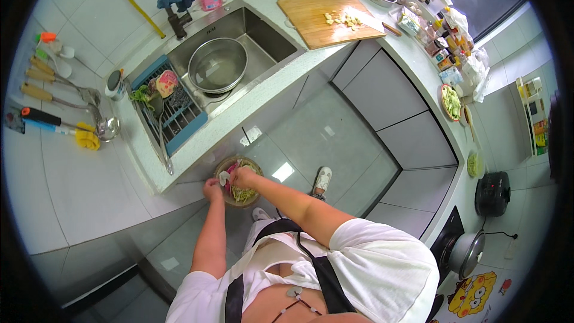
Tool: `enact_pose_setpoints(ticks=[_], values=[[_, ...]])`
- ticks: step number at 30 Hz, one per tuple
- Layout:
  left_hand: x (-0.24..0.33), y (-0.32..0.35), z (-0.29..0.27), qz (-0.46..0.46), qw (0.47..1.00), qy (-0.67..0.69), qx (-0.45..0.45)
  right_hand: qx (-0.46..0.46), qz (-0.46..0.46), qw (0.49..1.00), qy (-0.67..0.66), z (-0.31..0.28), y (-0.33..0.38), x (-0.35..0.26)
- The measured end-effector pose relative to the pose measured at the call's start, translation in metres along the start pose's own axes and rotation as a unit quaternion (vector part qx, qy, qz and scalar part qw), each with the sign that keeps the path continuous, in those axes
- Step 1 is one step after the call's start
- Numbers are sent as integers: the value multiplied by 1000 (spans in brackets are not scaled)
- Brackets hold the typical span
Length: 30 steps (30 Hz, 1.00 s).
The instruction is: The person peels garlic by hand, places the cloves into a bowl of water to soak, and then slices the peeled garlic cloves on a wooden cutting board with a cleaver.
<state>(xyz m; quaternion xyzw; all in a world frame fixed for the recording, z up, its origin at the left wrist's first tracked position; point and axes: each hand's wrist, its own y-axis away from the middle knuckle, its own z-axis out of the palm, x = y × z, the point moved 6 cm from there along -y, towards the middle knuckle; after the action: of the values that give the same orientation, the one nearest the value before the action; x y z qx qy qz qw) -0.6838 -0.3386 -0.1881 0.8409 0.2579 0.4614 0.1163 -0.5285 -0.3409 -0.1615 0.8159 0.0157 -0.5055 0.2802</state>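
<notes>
A round bin (pixel 222 163) with a brownish rim stands on the floor by the counter front. Inside it lie green and pale vegetable scraps (pixel 243 196), with something pink among them. My left hand (pixel 212 189) is at the bin's left edge with its fingers curled; what they hold, if anything, is too small to name. My right hand (pixel 244 176) reaches down over the scraps, fingers drawn together and partly hidden. Close to both hands is a whitish scrap (pixel 224 177); I cannot tell which hand touches it.
A metal basin (pixel 217 64) sits in the sink (pixel 263 36), beside a blue drying rack (pixel 185 134). On the counter lie a cutting board (pixel 305 18) with pale chopped pieces and a knife (pixel 391 30). Cabinets (pixel 388 93) line the right side. A pot (pixel 466 254) stands lower right.
</notes>
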Motion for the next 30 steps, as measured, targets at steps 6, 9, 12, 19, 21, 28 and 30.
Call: enact_pose_setpoints(ticks=[6, 9, 12, 19, 21, 28, 30], values=[[15, 9, 11, -19, 994, 102, -21, 14, -101, 995, 2, -73, 35, -33], [18, 13, 22, -52, 984, 160, -54, 17, -99, 991, -88, -143, 69, -50], [81, 52, 32, -13, 960, 279, -27, 20, -63, 972, -226, -212, 87, -22], [231, 119, 120, -17, 924, 382, 21, 123, -63, 917, -375, -385, 145, 27], [274, 125, 156, 22, 934, 356, -20, 168, -57, 901, -395, -428, 156, 38], [429, 132, 264, 129, 933, 287, -172, 281, -47, 861, -421, -547, 155, 89], [457, 119, 294, 143, 929, 277, -200, 313, -47, 855, -412, -574, 152, 95]])
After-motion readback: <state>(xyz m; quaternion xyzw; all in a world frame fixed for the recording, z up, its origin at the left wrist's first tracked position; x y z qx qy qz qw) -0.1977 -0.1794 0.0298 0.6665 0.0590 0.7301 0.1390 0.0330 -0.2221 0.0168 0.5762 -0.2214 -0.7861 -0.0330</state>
